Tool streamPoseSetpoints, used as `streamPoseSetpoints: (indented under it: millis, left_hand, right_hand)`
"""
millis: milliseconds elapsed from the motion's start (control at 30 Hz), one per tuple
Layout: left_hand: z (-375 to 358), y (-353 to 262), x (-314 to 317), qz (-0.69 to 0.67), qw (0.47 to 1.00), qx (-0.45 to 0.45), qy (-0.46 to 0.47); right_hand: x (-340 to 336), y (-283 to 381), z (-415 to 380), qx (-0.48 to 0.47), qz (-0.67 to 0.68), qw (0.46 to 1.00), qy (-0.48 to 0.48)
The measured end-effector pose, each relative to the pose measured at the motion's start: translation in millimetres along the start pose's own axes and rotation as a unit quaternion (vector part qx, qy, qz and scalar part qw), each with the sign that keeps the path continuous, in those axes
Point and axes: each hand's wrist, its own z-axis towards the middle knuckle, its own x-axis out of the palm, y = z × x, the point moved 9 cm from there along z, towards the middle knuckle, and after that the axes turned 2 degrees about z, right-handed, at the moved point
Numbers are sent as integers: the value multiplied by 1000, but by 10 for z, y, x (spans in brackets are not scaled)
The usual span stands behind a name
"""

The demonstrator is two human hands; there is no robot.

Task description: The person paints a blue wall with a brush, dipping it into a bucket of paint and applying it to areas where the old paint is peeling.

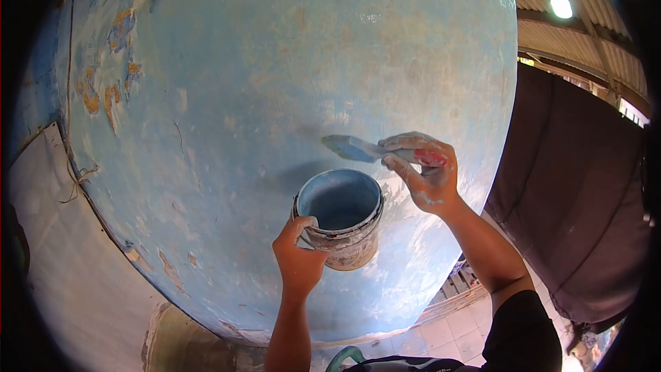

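While the left hand (301, 251) grips the bucket (352, 251), dark cloth (575, 186) hangs rightward.

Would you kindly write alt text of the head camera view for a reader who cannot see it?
A person's right hand holds a paint-stained brush in front of a patchy blue wall, while the left hand grips a bucket near its rim. Dark fabric hangs at right, below a lit lamp.
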Motion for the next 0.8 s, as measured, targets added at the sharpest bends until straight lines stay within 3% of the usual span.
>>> streamPoseSetpoints:
  millis: [100, 133, 200, 267, 333, 467, 567, 667, 767, 800]
  left_hand:
    - [9, 14, -7, 32, 999, -5, 6]
    - [5, 7, -10, 32, 999, -5, 5]
    - [-18, 10, -41, 22, 1000, -15, -9]
    - [-51, 42, -78, 29, 999, -19, -15]
    - [-78, 96, -132, 36, 999, -23, -21]
    - [-133, 249, -279, 48, 997, -35, -44]
    - [-139, 271, -322, 57, 997, -38, -34]
    - [-163, 309, -319, 68, 997, -38, -24]
    - [-217, 342, -350, 73, 996, -35, -30]
    - [-230, 348, -367, 70, 996, -34, -34]
  right_hand:
    - [-50, 35, 248, -141, -124, 982, -16]
    - [-43, -34, 300, -141, -123, 982, -15]
    - [170, -99, 276, -212, -297, 930, 44]
    - [302, -398, 108, -221, -362, 902, 84]
    - [584, -640, -220, -229, -424, 854, 198]
    - [781, -694, -447, -171, -373, 871, 272]
    - [643, -465, -43, -203, -389, 871, 222]
    - [367, -438, 312, -234, -407, 878, 90]
    - [467, -664, 126, -235, -438, 863, 89]
    - [619, -726, -94, -262, -452, 840, 144]
